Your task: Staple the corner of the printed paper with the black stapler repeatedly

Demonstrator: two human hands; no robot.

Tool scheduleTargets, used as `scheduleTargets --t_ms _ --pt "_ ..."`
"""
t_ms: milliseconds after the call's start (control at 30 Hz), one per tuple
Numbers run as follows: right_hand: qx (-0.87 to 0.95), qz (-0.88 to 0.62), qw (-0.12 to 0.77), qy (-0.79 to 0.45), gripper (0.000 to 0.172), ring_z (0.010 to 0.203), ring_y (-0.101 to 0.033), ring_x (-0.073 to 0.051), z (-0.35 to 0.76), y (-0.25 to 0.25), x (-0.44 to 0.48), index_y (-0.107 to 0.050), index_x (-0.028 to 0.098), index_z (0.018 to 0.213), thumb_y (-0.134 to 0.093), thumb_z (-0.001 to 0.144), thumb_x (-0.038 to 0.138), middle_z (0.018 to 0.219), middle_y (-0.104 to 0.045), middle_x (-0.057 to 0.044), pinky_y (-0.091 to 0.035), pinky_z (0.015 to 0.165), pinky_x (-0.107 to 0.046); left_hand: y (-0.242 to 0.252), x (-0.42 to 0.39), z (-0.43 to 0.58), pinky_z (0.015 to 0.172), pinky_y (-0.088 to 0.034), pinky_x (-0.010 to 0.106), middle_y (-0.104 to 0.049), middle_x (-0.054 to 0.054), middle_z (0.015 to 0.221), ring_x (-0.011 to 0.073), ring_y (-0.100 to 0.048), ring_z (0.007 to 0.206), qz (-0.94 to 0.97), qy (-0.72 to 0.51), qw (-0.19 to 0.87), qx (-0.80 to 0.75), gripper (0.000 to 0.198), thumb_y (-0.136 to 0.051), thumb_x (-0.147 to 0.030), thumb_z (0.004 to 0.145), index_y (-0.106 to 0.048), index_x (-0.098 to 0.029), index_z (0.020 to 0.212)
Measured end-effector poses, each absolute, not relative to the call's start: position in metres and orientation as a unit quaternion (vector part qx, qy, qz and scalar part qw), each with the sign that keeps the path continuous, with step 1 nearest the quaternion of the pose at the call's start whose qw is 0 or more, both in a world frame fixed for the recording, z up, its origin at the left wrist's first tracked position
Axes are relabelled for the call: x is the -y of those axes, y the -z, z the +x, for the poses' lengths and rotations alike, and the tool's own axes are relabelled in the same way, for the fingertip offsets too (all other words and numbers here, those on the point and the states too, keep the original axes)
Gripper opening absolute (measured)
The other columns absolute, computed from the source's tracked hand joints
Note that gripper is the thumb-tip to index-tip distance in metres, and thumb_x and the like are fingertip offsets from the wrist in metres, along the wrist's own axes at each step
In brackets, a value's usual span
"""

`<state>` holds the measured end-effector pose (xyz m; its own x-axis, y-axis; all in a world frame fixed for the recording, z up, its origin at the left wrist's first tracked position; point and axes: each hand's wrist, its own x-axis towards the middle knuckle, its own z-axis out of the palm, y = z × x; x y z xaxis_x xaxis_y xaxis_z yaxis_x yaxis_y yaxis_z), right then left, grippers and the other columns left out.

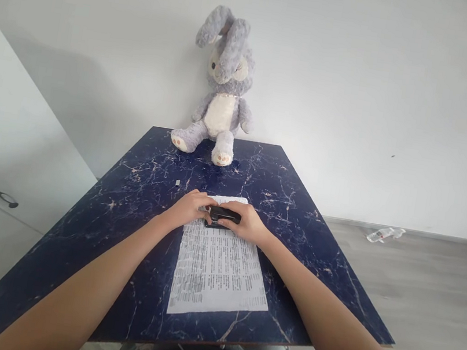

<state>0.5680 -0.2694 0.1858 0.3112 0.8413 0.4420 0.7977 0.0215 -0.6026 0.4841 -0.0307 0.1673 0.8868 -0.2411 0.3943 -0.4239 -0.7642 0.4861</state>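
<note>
A printed sheet of paper [220, 266] lies on a dark blue marbled table [134, 195]. A black stapler [224, 215] sits across the paper's far edge. My left hand [188, 207] rests on the paper's top left corner, fingers curled, touching the stapler's left end. My right hand [247, 223] is closed over the stapler's right side. Both forearms reach in from the near edge.
A grey and white plush rabbit [223, 89] sits at the table's far edge against the white wall. A tiny pale scrap [178, 183] lies on the table left of the hands. A plastic bottle [384, 234] lies on the floor at right. A white cabinet [5, 147] stands at left.
</note>
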Motion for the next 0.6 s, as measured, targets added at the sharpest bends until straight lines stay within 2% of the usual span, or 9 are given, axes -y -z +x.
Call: scheduleTargets --t_ms 67,133,233,333,433,500,600 --pt "0.581 -0.719 0.381 -0.024 0.027 0.087 -0.072 -0.021 0.566 -0.19 0.27 -0.07 0.022 0.118 -0.073 0.092 0.03 0.102 -0.077 -0.006 -0.055 0.077 -0.033 -0.17 0.027 0.483 0.086 -0.048 0.037 -0.075 0.004 0.09 0.0225 -0.069 0.088 0.923 -0.145 0.31 0.175 0.03 -0.084 -0.044 0.079 -0.076 -0.024 0.099" --pt "0.578 -0.738 0.347 -0.017 0.025 0.082 -0.072 -0.02 0.566 -0.197 0.274 -0.071 0.023 0.114 -0.075 0.09 0.031 0.098 -0.077 -0.005 -0.054 0.074 -0.032 -0.172 0.025 0.481 0.088 -0.051 0.038 -0.076 0.005 0.096 0.0232 -0.069 0.093 0.92 -0.144 0.332 0.149 0.028 -0.074 -0.049 0.087 -0.077 -0.025 0.101" --pt "0.545 -0.766 0.339 0.005 0.025 0.081 -0.073 -0.021 0.579 -0.206 0.289 -0.074 0.022 0.111 -0.076 0.088 0.031 0.097 -0.078 -0.006 -0.056 0.075 -0.034 -0.169 0.028 0.48 0.1 -0.049 0.044 -0.072 0.011 0.123 0.0272 -0.064 0.116 0.933 -0.174 0.306 0.072 0.041 -0.05 -0.051 0.102 -0.07 -0.024 0.124" --pt "0.483 -0.794 0.366 0.047 0.027 0.089 -0.075 -0.026 0.604 -0.212 0.313 -0.076 0.021 0.113 -0.076 0.087 0.028 0.105 -0.079 -0.008 -0.059 0.082 -0.04 -0.159 0.037 0.479 0.112 -0.038 0.051 -0.058 0.017 0.145 0.0335 -0.05 0.137 0.959 -0.167 0.223 0.055 0.056 -0.052 -0.057 0.099 -0.057 -0.022 0.143" --pt "0.441 -0.819 0.359 0.082 0.031 0.098 -0.076 -0.032 0.633 -0.21 0.337 -0.078 0.021 0.115 -0.077 0.084 0.025 0.111 -0.079 -0.011 -0.061 0.089 -0.049 -0.153 0.041 0.479 0.111 -0.037 0.052 -0.06 0.014 0.137 0.0328 -0.054 0.129 0.966 -0.15 0.19 0.09 0.053 -0.058 -0.048 0.098 -0.054 -0.025 0.145" --pt "0.431 -0.829 0.346 0.084 0.031 0.101 -0.075 -0.034 0.646 -0.207 0.349 -0.079 0.022 0.114 -0.079 0.083 0.024 0.111 -0.079 -0.011 -0.06 0.092 -0.054 -0.155 0.04 0.479 0.107 -0.041 0.05 -0.062 0.011 0.124 0.0298 -0.058 0.118 0.961 -0.16 0.202 0.097 0.047 -0.061 -0.039 0.097 -0.055 -0.026 0.142" --pt "0.442 -0.831 0.333 0.055 0.032 0.103 -0.075 -0.036 0.656 -0.2 0.356 -0.08 0.022 0.112 -0.081 0.08 0.023 0.112 -0.078 -0.011 -0.06 0.096 -0.057 -0.164 0.039 0.478 0.101 -0.045 0.047 -0.059 0.009 0.118 0.0273 -0.059 0.111 0.95 -0.179 0.236 0.103 0.043 -0.063 -0.029 0.095 -0.056 -0.027 0.137"
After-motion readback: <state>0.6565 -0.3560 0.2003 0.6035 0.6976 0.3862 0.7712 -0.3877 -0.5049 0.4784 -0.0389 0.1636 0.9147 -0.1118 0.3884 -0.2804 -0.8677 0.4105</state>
